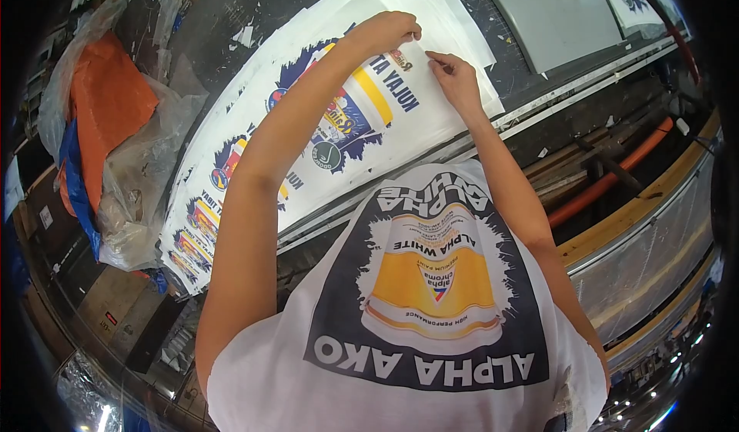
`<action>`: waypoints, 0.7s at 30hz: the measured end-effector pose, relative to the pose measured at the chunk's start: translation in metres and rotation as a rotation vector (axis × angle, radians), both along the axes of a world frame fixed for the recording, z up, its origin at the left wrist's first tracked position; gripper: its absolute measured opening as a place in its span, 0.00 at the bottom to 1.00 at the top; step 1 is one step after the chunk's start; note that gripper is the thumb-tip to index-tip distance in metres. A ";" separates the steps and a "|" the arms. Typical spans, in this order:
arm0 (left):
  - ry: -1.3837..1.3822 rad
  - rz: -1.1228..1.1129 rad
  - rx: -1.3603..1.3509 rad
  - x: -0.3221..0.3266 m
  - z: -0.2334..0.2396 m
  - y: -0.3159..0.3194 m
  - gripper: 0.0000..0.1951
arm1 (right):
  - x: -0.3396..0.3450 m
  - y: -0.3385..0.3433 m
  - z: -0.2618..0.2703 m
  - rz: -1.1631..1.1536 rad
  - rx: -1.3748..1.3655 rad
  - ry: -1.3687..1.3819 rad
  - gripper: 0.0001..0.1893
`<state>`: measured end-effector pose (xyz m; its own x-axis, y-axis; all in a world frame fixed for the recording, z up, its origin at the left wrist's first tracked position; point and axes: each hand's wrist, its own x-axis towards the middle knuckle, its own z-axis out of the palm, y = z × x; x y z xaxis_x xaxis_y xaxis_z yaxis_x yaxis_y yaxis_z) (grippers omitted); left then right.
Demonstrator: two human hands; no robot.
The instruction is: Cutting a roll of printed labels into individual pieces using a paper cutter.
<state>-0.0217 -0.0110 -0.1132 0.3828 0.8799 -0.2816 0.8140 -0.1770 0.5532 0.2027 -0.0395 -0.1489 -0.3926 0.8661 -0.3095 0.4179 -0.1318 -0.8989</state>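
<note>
A long run of white printed sheet (439, 126) lies on the dark worktable, carrying mirrored lettering and blue, yellow and red paint-pail pictures (358, 106). My left hand (384, 32) is over its upper part with the fingers bent down, beside a small printed logo (399, 61). Just right of that logo is my right hand (459, 80), index finger and thumb pointing left towards the other hand. A narrow gap of white sheet shows between the two hands. Whether either set of fingertips pinches the sheet's surface is too small to tell. My left forearm covers part of the prints.
A grey flat panel (554, 19) rests on the table at upper right. Metal rails (583, 91) edge the near side. Clear plastic and an orange sheet (107, 97) are bunched at left. Timber and an orange pipe (612, 172) lie below at right. Paper scraps (245, 35) litter the tabletop.
</note>
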 end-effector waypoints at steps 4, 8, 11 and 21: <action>-0.010 -0.005 0.009 0.000 0.000 0.000 0.08 | -0.001 0.000 0.005 0.005 -0.022 -0.030 0.14; 0.003 -0.031 0.049 -0.001 0.004 -0.001 0.08 | -0.004 -0.002 0.016 0.041 0.094 -0.071 0.13; -0.138 0.038 -0.032 -0.004 0.015 -0.003 0.07 | -0.003 -0.006 0.030 0.123 0.220 -0.125 0.13; -0.199 -0.038 0.049 -0.020 0.052 -0.016 0.07 | 0.000 0.015 0.057 0.204 0.023 -0.038 0.12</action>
